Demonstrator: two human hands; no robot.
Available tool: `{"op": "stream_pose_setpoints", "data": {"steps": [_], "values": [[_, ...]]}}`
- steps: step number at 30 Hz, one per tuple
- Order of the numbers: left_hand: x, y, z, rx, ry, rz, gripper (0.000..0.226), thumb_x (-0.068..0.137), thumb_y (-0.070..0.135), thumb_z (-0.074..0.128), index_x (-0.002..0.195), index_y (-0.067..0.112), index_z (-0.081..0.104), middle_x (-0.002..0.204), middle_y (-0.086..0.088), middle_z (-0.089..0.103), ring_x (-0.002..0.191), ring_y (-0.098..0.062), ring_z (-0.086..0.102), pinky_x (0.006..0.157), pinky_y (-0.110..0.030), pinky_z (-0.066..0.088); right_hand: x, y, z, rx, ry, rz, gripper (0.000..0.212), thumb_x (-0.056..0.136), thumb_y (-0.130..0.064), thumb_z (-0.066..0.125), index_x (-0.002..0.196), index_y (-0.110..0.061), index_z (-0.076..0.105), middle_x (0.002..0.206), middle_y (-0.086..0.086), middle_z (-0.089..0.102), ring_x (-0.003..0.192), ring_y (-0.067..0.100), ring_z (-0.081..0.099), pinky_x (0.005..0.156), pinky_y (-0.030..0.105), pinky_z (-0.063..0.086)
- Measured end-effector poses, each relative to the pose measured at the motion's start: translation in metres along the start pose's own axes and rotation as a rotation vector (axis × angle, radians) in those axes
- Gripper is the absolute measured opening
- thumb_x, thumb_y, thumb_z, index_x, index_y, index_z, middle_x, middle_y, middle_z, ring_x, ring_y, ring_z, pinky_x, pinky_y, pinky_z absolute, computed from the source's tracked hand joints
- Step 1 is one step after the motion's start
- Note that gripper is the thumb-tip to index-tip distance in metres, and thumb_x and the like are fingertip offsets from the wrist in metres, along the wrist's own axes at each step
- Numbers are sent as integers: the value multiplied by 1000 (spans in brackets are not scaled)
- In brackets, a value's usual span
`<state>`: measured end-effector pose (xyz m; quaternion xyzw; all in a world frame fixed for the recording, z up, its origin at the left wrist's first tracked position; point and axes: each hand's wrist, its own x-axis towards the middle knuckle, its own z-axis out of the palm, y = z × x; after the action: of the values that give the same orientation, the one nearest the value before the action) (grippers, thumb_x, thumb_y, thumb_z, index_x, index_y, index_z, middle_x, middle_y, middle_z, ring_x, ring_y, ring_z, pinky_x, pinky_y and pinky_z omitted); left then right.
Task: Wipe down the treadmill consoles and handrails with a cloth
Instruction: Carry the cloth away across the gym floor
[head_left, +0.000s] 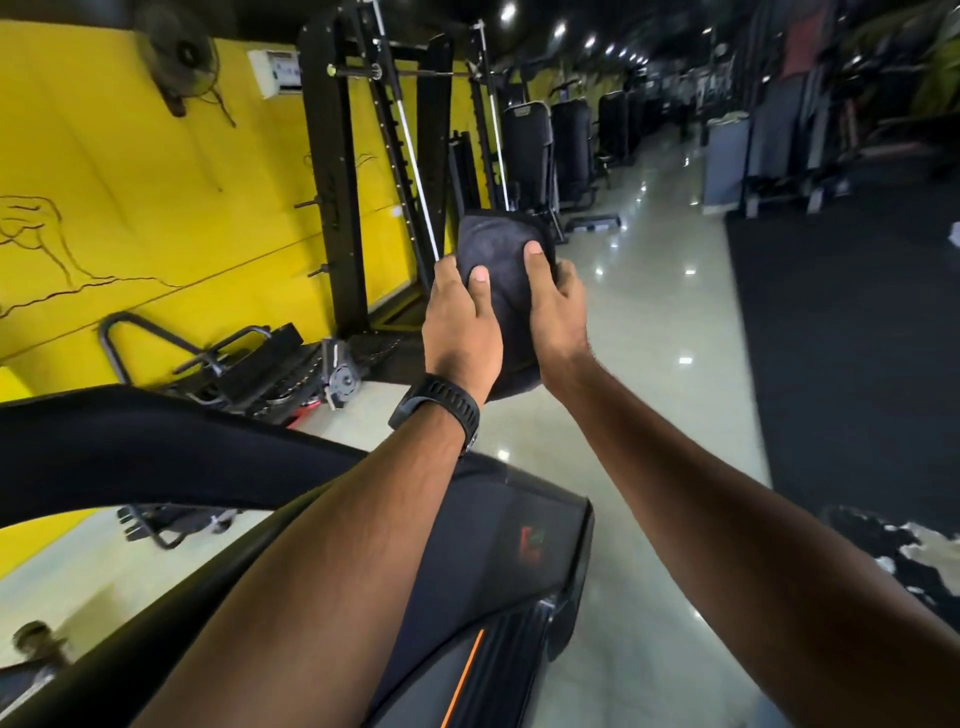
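Both hands, left hand (460, 317) and right hand (551, 299), pinch the dark cloth (497, 270) at 12 o'clock above the console (524, 540), apparently folding it; next, it must come down onto the console at 6 o'clock.

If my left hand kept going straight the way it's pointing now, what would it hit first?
The left hand already grips the black cloth, so that comes first. Past it, probably open air above the floor, then the black rack by the yellow wall; depth is unclear.
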<state>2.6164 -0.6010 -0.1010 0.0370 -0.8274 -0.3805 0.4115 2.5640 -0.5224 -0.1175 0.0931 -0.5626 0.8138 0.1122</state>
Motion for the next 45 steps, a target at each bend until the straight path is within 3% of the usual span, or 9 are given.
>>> {"op": "stream_pose_setpoints", "data": {"steps": [8,13,19,24,28,35,40,43,45], "values": [[56,-8,108,-73,-64,-41,24,109,29,34,119,11,46,104,1,54,89,-17,51,73,-27,35,105,19,-48,-71,60,1,37,102,-46,54,117,-12,57,111,-3,65,106,12,62,94,31,52],[92,-30,170,-151,-99,-64,16,108,29,35,110,15,44,97,2,55,83,-17,52,72,-28,35,162,40,-70,-157,62,45,34,101,-49,54,118,-20,57,111,-8,63,106,9,60,95,31,50],[152,-64,249,-250,-164,-65,23,107,31,39,111,11,48,102,0,59,88,-17,55,75,-28,37,253,77,-85,-226,84,39,36,104,-46,50,120,-14,57,115,1,65,108,17,62,92,32,53],[214,-96,314,-346,-206,-119,28,106,38,41,115,13,51,97,9,56,82,0,53,72,-27,39,342,109,-80,-279,105,-2,28,107,-42,45,113,-16,53,104,-4,62,99,14,60,83,28,51],[265,-119,360,-424,-256,-227,36,103,48,44,121,19,54,111,5,58,98,-12,55,77,-26,41,408,126,-79,-302,92,20,35,106,-47,43,119,-16,52,113,1,62,108,19,60,94,38,52],[328,-143,444,-430,-247,-228,37,102,48,47,113,15,60,108,3,64,99,-14,61,85,-33,49,514,160,-91,-295,101,35,34,106,-47,43,118,-17,52,113,0,61,110,19,59,98,38,50],[379,-155,521,-429,-239,-232,30,104,46,43,107,18,55,95,14,58,87,3,54,78,-28,43,604,181,-112,-279,67,30,36,104,-51,48,116,-18,55,112,-1,62,107,16,60,94,35,51],[410,-155,576,-415,-225,-225,32,105,43,41,112,16,55,104,5,59,87,1,53,82,-29,41,664,189,-132,-257,18,46,37,102,-51,53,120,-18,53,113,-5,62,104,10,60,85,27,51],[435,-153,618,-409,-219,-233,35,106,42,40,115,12,56,108,2,59,92,-9,56,84,-30,41,710,196,-149,-251,-1,49,38,100,-50,57,122,-19,52,114,-6,62,106,11,61,88,28,52]]}}
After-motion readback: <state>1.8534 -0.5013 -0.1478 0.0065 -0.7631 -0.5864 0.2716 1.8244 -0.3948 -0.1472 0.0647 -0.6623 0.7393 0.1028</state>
